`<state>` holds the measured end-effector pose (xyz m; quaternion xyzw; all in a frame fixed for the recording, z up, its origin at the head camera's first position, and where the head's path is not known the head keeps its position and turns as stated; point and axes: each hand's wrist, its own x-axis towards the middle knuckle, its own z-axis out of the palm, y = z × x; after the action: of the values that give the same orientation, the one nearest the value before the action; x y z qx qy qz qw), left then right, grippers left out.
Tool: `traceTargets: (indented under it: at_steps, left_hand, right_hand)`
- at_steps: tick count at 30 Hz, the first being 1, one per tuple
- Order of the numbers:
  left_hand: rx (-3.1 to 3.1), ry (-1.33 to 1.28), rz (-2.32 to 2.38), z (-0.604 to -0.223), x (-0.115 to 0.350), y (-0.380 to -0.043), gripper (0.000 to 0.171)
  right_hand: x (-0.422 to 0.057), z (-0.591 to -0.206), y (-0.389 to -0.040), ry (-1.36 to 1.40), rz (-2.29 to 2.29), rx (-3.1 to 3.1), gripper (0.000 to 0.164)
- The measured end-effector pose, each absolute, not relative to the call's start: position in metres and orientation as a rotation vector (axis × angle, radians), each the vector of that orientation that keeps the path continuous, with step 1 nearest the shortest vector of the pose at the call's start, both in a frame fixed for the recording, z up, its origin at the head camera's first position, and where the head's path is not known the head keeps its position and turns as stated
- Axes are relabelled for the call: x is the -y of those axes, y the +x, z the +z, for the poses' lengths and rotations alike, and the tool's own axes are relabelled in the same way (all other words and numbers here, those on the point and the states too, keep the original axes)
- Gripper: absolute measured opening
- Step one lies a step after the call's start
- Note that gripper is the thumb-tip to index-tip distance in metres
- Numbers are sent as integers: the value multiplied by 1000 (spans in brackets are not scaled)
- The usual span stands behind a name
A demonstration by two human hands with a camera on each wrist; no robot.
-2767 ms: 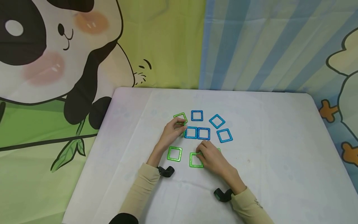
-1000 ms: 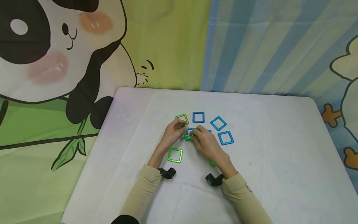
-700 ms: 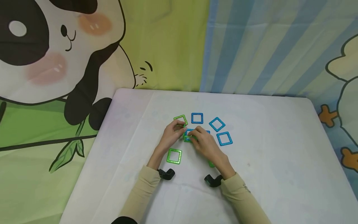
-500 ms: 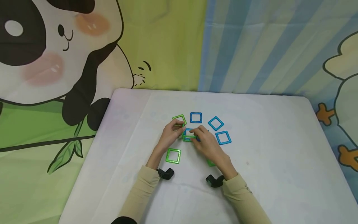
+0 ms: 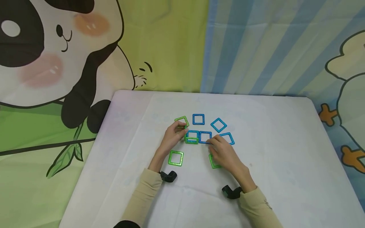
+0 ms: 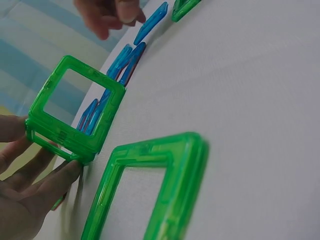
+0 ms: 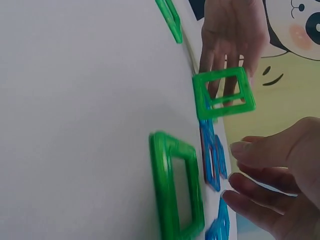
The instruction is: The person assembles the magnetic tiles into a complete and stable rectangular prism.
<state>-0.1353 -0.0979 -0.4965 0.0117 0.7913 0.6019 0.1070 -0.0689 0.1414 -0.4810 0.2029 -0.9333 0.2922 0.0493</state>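
Observation:
Two blue magnetic tiles, a left one (image 5: pixel 192 131) and a right one (image 5: pixel 200 137), lie side by side on the table. Along the left one's front edge a green square tile (image 5: pixel 192 142) stands upright. My left hand (image 5: pixel 172 137) pinches a second upright green tile (image 6: pixel 50 146) at the left side; in the left wrist view the two green tiles meet at a corner. My right hand (image 5: pixel 226 155) is apart from them, fingers loosely bent and holding nothing, above a flat green tile (image 5: pixel 211 162) that it partly covers. The right wrist view shows its thumb and fingers (image 7: pixel 260 155) spread apart.
Another green tile (image 5: pixel 176 164) lies in front of the left hand, and one (image 5: pixel 180 118) lies behind it. Loose blue tiles lie at the back (image 5: pixel 198 123), back right (image 5: pixel 214 127) and right (image 5: pixel 233 140). A printed curtain (image 5: pixel 171 47) hangs beyond the white table (image 5: pixel 285 142).
My right hand brought a green tile from the front to the blue pair's front edge, let it go standing there, then drew back to the right. The left hand kept its hold.

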Motion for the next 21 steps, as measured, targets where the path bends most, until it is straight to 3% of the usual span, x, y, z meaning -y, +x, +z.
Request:
traceTargets:
  at_steps: [21]
  left_hand:
    - [-2310,34,1792,-498,100,-136,35]
  right_hand:
    - [-164,-502,-53,681,823,2839,15]
